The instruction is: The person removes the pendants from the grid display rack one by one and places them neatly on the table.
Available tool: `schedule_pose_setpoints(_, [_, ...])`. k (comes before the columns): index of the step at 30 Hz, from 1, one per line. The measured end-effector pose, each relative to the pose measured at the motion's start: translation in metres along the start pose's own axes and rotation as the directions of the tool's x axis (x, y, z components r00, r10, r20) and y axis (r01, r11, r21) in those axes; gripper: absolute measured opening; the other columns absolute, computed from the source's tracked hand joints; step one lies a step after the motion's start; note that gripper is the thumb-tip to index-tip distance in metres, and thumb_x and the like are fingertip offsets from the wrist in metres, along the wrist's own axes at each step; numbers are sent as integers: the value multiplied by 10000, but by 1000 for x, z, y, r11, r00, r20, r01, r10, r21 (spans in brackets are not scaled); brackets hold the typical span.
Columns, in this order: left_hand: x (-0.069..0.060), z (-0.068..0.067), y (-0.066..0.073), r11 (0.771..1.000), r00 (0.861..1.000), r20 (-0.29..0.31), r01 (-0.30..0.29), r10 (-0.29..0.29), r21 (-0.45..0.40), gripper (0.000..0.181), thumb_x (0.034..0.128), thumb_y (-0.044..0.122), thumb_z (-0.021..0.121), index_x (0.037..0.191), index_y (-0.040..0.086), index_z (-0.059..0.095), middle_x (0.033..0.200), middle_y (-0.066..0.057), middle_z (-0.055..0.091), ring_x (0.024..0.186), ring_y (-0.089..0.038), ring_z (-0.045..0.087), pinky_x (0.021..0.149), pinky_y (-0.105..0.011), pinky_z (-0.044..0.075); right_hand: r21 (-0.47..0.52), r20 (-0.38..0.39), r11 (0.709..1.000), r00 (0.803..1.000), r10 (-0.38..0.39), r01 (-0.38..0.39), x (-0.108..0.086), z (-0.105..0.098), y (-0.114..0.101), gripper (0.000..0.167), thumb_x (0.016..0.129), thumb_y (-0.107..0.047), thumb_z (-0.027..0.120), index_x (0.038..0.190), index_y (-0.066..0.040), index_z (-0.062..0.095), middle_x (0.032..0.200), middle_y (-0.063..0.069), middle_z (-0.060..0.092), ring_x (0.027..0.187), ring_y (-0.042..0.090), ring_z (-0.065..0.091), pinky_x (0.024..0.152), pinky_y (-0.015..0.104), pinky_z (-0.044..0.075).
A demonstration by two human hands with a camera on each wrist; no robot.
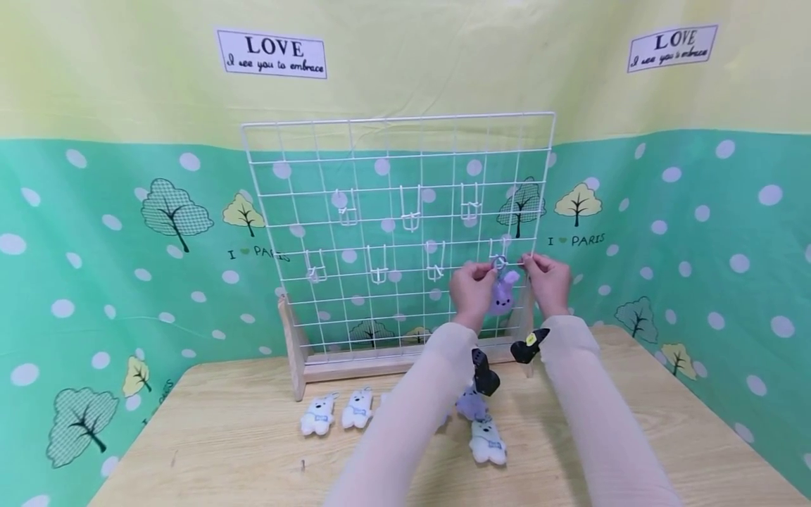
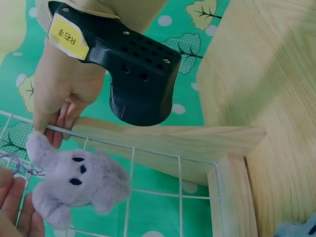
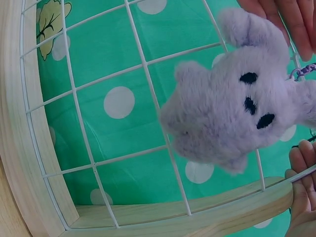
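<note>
A lilac plush bunny keychain point(image 1: 503, 297) hangs head up by its metal ring point(image 1: 499, 261) at the rightmost lower hook of a white wire grid rack point(image 1: 405, 296). My left hand point(image 1: 472, 292) pinches at the ring from the left; whether the ring is over the hook I cannot tell. With my right hand point(image 1: 550, 282) I grip the rack's right edge wire. The left wrist view shows the plush point(image 2: 91, 177) sideways, its short chain leading to the ring beside the left fingers. Its black eyes and nose show in the right wrist view, where the ring is out of frame.
White plush keychains point(image 1: 318, 415) lie on the wooden table point(image 1: 241, 436) before the rack, one point(image 1: 488, 442) nearer the front. A lilac plush point(image 1: 472, 404) lies partly behind my left forearm. Several hooks point(image 1: 379, 271) stick out from the grid. Wooden feet point(image 1: 291, 345) support it.
</note>
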State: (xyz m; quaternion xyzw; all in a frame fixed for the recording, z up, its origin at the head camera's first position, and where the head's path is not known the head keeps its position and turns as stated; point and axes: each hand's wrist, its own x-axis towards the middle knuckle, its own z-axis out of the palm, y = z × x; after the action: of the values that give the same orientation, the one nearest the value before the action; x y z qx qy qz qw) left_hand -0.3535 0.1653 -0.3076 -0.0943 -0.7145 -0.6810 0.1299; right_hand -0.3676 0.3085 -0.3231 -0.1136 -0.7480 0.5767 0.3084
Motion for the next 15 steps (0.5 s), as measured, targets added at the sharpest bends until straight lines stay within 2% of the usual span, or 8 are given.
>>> schedule_pose_setpoints(11, [-2,-6,0,998,999,40,-30,32,-50,91,894,177,654,931,116,712,800,77,641,751,-65,581,655,-225,518,3,-1,1000,1000,7,-7,-3,-1,-5,357,924,-326,591,1187,-87,637,1165,120,651,1047,178,635,895,260,496])
schedule_pose_setpoints(15, [-4,-8,1,997,998,35,-50,53,-66,101,890,181,659,935,109,714,806,77,653,756,-58,583,665,-223,516,12,1,1000,1000,2,-2,-4,-1,-5,350,923,-321,594,1177,-84,643,1153,120,657,1023,162,644,888,256,499])
